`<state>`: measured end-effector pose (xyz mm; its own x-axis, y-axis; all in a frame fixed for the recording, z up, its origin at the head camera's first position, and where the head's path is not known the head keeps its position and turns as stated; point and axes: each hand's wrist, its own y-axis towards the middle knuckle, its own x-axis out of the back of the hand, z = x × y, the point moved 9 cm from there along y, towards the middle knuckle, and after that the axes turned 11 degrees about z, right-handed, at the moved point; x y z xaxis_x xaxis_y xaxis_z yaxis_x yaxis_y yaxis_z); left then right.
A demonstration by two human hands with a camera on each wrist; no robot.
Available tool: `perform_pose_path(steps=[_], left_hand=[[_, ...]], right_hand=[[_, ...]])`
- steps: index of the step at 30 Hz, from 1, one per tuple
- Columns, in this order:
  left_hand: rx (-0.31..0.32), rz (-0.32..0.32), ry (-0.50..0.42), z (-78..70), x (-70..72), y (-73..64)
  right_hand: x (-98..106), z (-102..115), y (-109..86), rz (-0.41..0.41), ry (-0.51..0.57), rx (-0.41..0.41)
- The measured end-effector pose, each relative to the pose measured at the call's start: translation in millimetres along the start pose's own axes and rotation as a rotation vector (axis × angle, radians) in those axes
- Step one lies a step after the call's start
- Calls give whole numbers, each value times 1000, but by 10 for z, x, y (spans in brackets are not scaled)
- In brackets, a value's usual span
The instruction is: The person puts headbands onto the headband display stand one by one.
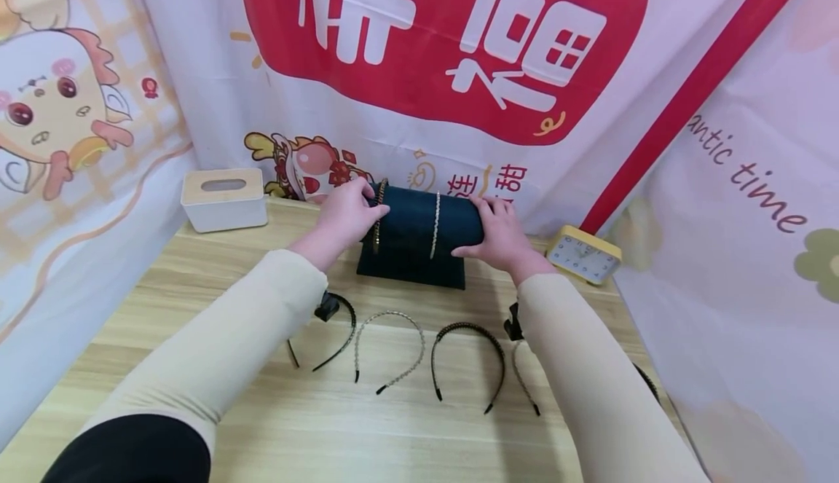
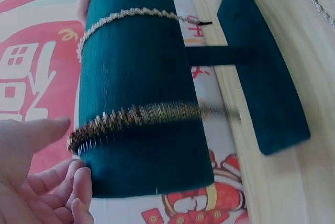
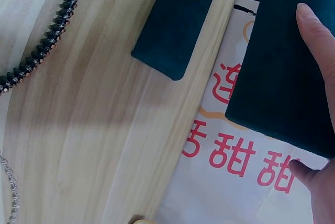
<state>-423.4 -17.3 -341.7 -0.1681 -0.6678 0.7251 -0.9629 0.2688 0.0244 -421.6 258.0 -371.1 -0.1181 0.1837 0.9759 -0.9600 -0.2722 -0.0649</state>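
Note:
A dark green headband display stand (image 1: 406, 224) with a padded roll on a flat base stands at the back of the table. Around its left part sits a brown-gold beaded headband (image 2: 131, 118), its lower end blurred in the left wrist view. My left hand (image 1: 347, 213) is beside this headband, the thumb apart from the loosely bent fingers and nothing pinched between them. A silvery twisted headband (image 1: 435, 224) goes round the roll farther right. My right hand (image 1: 498, 232) grips the roll's right end, thumb on the front and fingers over the top.
In front of the stand, several headbands lie on the wooden table, among them a silvery one (image 1: 391, 315) and a black one (image 1: 468, 326). A white tissue box (image 1: 224, 210) is at the back left, a yellow clock (image 1: 583, 253) at the right. Printed cloth (image 1: 210, 104) hangs behind.

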Motion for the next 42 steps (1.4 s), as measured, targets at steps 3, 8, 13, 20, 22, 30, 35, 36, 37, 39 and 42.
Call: perform_pose_path(steps=[3,8,13,20,22,30,35,36,37,39,42], left_hand=[[-86,5,65,-25,78,15],[-244,132,268,-97,96,47],[-259,305,347,-75,-30,73],[-251,333,381,-176,-205,146],[-249,330,399,-235,-256,174],[-238,326,446,-446,-477,261],[-243,325,439,-544,-564,305],[-245,326,436,-559,-579,313],[-250,325,432,-576,-590,317],[-257,326,429,-600,-613,326],[-265,326,422,-613,-631,335]], right_hand=[[-4,19,-18,6,8,-5],[-2,25,-53,16,24,-16],[-5,27,-66,18,28,-15],[-30,-7,-44,20,25,-12],[-26,-9,-49,17,25,-10],[-23,-1,-51,11,15,-19],[4,28,-47,1,11,-16],[11,34,-45,-2,10,-12],[18,41,-44,-5,9,-9],[27,47,-38,-7,8,-4],[33,49,-28,-9,5,-2]])
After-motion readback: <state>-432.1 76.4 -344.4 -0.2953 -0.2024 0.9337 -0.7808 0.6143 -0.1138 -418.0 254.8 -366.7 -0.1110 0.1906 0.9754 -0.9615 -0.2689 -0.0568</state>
